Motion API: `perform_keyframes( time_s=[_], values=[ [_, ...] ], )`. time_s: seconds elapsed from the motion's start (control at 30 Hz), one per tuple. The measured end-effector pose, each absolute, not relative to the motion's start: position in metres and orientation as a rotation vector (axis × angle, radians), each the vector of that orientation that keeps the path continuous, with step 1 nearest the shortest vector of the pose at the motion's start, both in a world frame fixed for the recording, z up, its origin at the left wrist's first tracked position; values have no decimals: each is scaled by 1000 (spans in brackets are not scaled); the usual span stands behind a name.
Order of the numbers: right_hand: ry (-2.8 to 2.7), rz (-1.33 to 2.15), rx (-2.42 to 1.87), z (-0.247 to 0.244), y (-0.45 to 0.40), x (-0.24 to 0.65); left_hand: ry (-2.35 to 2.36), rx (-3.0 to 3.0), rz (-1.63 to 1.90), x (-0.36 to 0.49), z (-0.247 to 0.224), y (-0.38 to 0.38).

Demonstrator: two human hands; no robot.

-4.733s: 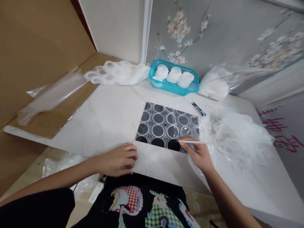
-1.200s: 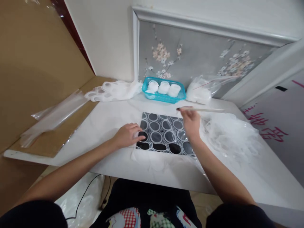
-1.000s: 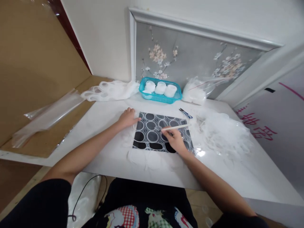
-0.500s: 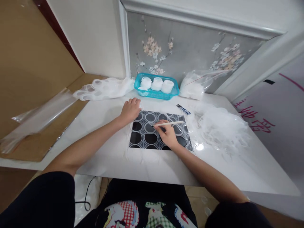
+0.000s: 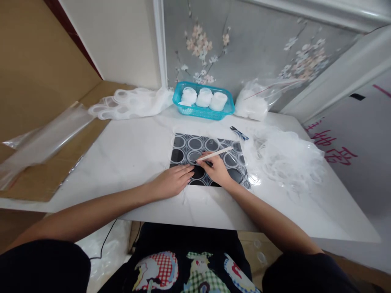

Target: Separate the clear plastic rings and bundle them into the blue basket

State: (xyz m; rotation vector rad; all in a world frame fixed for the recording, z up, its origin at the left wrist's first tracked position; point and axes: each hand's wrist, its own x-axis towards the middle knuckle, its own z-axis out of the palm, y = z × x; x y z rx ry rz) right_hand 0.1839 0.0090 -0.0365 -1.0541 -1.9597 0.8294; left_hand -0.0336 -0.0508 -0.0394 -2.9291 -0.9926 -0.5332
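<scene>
A dark sheet (image 5: 208,143) patterned with rows of pale circles lies on the table in front of me. My right hand (image 5: 218,169) rests over its middle, pinching a thin white stick (image 5: 217,153) that slants up to the right. Something small and dark shows beneath those fingers; its kind is unclear. My left hand (image 5: 174,180) lies flat, fingers stretched out, across the sheet's lower left part, the fingertips close to my right hand. Fine white threads or mesh edge the sheet.
Behind the sheet is a blue basket (image 5: 204,114) with white rolls (image 5: 204,97). Small scissors or snippers (image 5: 239,132) lie to its right front. White mesh rings heap at right (image 5: 284,158) and back left (image 5: 131,104). A clear bag (image 5: 253,101) stands at the back, a plastic sleeve (image 5: 51,138) at left.
My left hand has come from the sheet's upper left corner down to its lower left part, beside my right hand. The white stick is tilted more steeply. The view has shifted slightly.
</scene>
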Motion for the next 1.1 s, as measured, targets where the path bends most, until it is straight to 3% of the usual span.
perform_keyframes(
  time_s=[0.4,0.6,0.83,1.0,1.1],
  values=[
    [-2024,760,-1103,-41,6,188,-1068,-2975,-590,-34,-40,-52],
    [-2293,410,-1023,-34,-2,177,-1084,-3021,-489,-36,-37,-53],
    [-1545,157,-1303,11,65,212,-1154,-3100,-574,-42,-32,-47],
    [-1920,493,-1172,-11,22,234,-1070,-3007,-763,-31,-22,-38],
    [-1857,709,-1229,-36,2,239,-880,-3027,-658,-16,-22,-34]
  ],
)
